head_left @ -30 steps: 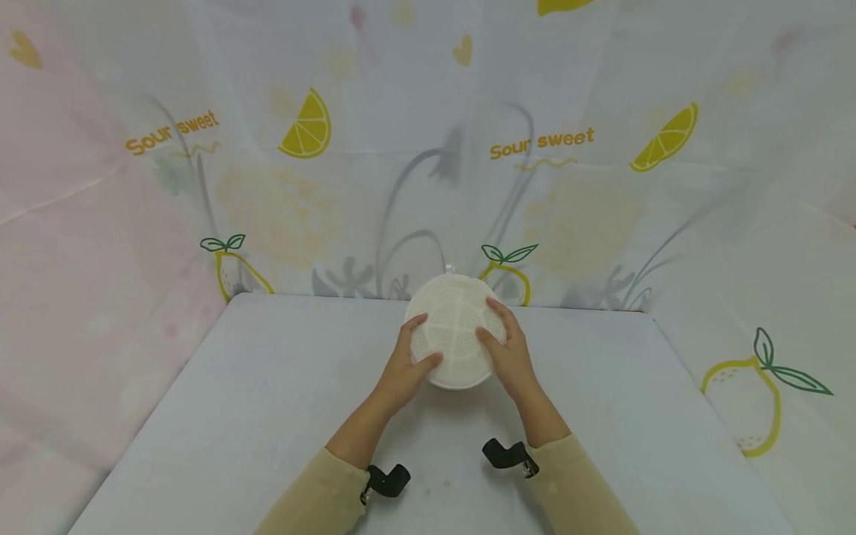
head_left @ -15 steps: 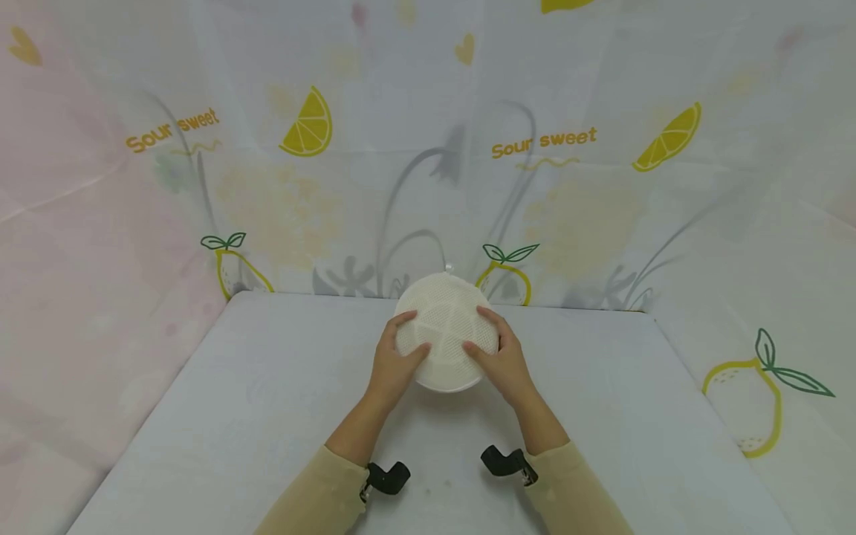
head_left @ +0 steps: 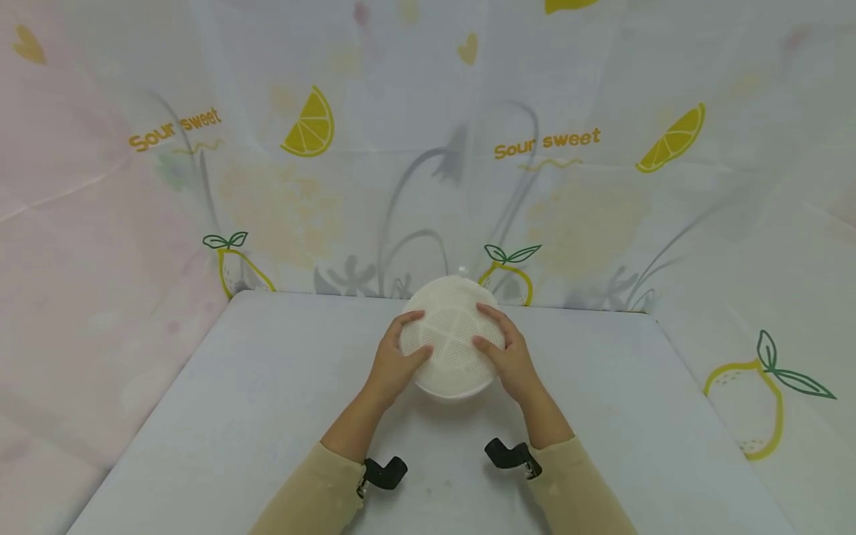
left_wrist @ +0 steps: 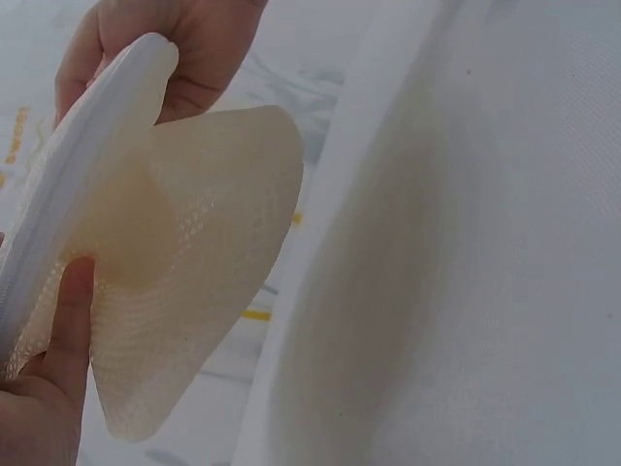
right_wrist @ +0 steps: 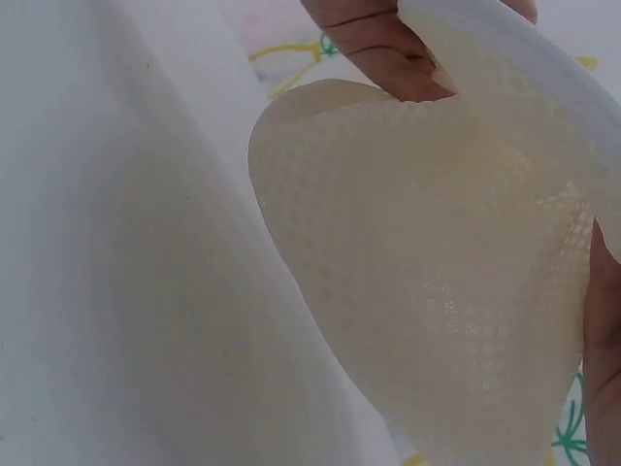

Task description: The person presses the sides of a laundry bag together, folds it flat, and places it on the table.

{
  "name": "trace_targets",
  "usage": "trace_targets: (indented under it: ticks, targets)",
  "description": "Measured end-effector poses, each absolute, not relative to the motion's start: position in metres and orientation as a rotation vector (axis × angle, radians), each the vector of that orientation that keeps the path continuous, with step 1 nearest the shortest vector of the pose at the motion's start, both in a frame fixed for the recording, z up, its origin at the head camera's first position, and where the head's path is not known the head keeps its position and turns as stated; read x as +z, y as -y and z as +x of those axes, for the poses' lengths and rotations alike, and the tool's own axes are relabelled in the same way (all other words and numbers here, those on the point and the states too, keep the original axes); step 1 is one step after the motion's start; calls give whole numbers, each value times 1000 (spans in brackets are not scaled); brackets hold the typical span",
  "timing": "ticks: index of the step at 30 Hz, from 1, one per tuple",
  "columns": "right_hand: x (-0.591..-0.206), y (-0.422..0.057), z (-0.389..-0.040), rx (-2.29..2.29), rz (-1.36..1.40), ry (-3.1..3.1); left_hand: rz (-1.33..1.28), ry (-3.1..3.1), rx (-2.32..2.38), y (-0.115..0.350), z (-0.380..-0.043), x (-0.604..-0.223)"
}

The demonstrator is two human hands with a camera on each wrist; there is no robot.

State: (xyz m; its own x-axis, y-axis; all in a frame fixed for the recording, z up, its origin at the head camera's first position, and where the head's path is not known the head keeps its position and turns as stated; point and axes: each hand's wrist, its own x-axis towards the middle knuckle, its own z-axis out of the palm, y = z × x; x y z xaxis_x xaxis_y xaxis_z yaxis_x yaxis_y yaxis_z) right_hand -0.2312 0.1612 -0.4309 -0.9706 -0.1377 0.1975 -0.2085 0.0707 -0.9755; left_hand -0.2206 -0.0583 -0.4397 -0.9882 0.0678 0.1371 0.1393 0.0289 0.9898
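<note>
A round, off-white mesh laundry bag (head_left: 452, 336) is held above the far part of the table, its face toward me. My left hand (head_left: 393, 364) grips its left side, thumb on the near face. On the right side my right hand (head_left: 516, 362) grips it the same way. In the left wrist view, a white band runs along the rim of the mesh bag (left_wrist: 199, 233), and a wide mesh part flares out behind it. The right wrist view shows the same flaring mesh (right_wrist: 417, 233). Fingers behind the bag are partly hidden.
A white-covered table (head_left: 267, 416) lies below the hands. A cloth backdrop (head_left: 401, 186) with lemon prints rises along its back and sides. A black camera mount (head_left: 386, 473) sits on the left wrist and another black mount (head_left: 508, 453) on the right.
The mesh bag shifted left, then slightly back right and toward me, and turned a little. Both hands keep their grip; the left has moved slightly left.
</note>
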Motion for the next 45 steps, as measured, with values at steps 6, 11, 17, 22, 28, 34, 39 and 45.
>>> trace_targets:
  ticks: [6,11,17,22,28,34,39,45]
  targets:
    - [-429,-162,-231,2159,363,2212,-236,2279,-2110,58,-221,-440]
    - [-429,-160,-229,2232,318,2169,-278,2317,-2102,58,-221,-441]
    - [-431,-161,-231,2302,273,2124,-370,2321,-2087,60,-224,-444]
    - [-432,-162,-232,2368,263,2089,-415,2325,-2096,63,-226,-444]
    - [-436,-163,-232,2444,288,2077,-439,2292,-2181,67,-227,-443]
    - [-439,-164,-231,2472,355,2096,-446,2253,-2322,69,-227,-446]
    - [-440,-165,-232,2439,336,2137,-488,2341,-2277,70,-228,-450]
    - [-443,-166,-234,2450,340,2148,-500,2391,-2221,70,-228,-453]
